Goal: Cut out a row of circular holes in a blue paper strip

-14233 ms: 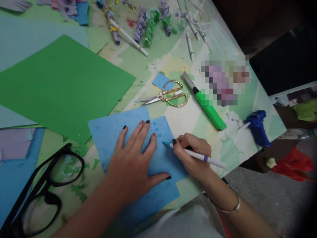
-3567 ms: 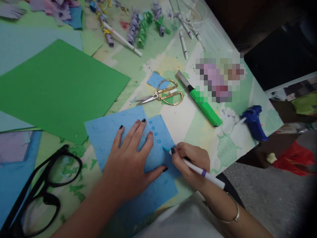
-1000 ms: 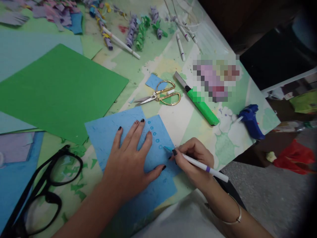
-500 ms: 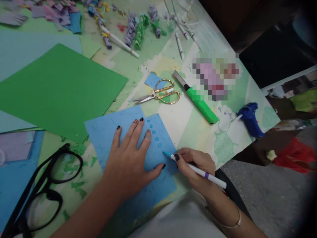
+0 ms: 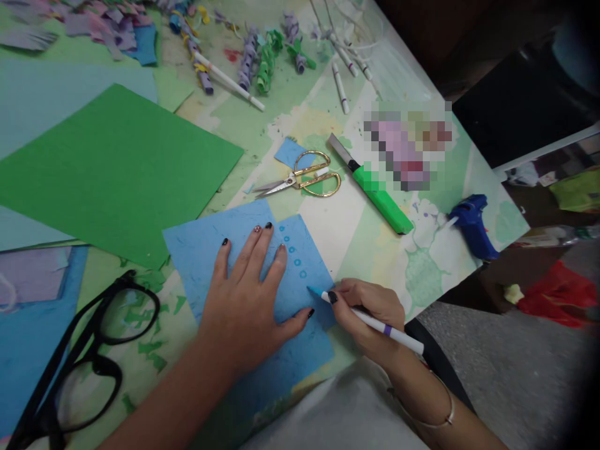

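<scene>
My left hand (image 5: 248,297) lies flat with fingers spread on a sheet of blue paper (image 5: 187,250), pressing it to the table. Pinched between the thumb and fingers of my right hand (image 5: 368,312) is a white felt-tip pen (image 5: 396,335) with a blue tip and a purple band. Its tip is at the blue paper, just below a row of several small blue circles (image 5: 295,264) drawn near the right edge. Whether the tip touches the paper, I cannot tell. Gold-handled scissors (image 5: 295,180) lie beyond the paper, close to a small blue scrap (image 5: 288,152).
A green utility knife (image 5: 382,197) with its blade out lies right of the scissors. Farther right is a blue glue gun (image 5: 475,226). Green card (image 5: 122,169) and black glasses (image 5: 94,340) lie at left. Curled paper pieces (image 5: 269,62) and several pens (image 5: 340,87) are at the back.
The pen tip and my right hand have shifted very slightly left. My left hand stays flat on the blue paper, and the view has moved a little.
</scene>
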A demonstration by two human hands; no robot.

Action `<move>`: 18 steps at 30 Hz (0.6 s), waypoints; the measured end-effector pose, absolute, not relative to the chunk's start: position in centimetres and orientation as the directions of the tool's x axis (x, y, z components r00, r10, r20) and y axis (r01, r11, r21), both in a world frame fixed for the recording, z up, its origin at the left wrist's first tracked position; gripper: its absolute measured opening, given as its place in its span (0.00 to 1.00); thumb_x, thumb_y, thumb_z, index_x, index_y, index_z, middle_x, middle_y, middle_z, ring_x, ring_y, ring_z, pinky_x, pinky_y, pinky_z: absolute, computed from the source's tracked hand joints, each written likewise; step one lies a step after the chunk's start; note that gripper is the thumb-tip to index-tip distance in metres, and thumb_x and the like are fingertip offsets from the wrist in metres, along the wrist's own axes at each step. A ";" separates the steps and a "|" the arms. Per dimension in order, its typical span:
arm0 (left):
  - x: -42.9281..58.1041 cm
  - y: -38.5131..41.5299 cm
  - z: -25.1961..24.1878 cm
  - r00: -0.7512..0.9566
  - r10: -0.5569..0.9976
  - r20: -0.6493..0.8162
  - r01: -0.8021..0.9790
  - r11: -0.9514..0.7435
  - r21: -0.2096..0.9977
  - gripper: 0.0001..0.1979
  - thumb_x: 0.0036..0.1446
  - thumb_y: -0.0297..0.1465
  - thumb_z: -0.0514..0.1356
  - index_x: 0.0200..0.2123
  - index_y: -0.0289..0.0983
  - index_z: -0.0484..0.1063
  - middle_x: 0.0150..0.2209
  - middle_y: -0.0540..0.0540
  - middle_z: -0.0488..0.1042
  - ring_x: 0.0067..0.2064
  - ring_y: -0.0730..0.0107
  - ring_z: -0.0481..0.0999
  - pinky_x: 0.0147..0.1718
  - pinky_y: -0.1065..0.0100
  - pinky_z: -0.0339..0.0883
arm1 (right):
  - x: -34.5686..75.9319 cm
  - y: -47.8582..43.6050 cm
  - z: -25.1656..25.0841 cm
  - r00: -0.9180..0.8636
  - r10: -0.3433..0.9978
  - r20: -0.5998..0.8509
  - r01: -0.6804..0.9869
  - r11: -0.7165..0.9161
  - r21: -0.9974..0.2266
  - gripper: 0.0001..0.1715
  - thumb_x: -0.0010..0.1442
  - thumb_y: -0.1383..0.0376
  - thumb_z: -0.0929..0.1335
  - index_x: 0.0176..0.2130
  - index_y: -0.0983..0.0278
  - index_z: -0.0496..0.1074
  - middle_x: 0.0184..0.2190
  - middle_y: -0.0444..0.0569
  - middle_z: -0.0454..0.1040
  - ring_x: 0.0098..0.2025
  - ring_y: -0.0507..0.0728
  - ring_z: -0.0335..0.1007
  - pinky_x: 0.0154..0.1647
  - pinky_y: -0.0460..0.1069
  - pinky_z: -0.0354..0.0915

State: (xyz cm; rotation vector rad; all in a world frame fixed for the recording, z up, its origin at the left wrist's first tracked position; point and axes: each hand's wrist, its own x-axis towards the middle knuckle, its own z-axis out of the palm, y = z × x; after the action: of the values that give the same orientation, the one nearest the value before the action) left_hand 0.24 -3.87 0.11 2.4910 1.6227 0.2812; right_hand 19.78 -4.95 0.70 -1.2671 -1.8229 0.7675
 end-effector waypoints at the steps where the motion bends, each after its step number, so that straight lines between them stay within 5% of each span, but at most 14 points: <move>1: 0.3 -3.9 0.1 0.395 0.916 0.072 0.887 -0.401 0.229 0.37 0.54 0.50 0.55 0.58 0.27 0.64 0.67 0.26 0.51 0.68 0.40 0.51 0.62 0.36 0.44 | 19.8 -4.9 0.7 -0.210 0.945 0.251 0.478 0.323 -0.817 0.18 0.61 0.71 0.65 0.21 0.63 0.62 0.19 0.45 0.70 0.22 0.49 0.66 0.22 0.45 0.63; 18: 0.5 -4.1 0.2 0.373 0.926 0.063 0.896 -0.376 0.237 0.37 0.55 0.50 0.53 0.58 0.27 0.64 0.67 0.26 0.51 0.68 0.41 0.50 0.62 0.35 0.44 | 19.9 -5.0 0.9 -0.216 0.948 0.232 0.486 0.311 -0.817 0.19 0.61 0.70 0.66 0.20 0.63 0.62 0.19 0.45 0.69 0.22 0.49 0.66 0.23 0.45 0.62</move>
State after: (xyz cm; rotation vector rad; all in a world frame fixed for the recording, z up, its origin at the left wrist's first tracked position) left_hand 0.46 -4.11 0.24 2.4632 1.6504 0.2772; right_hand 19.89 -4.99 0.86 -1.2797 -1.8331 0.7853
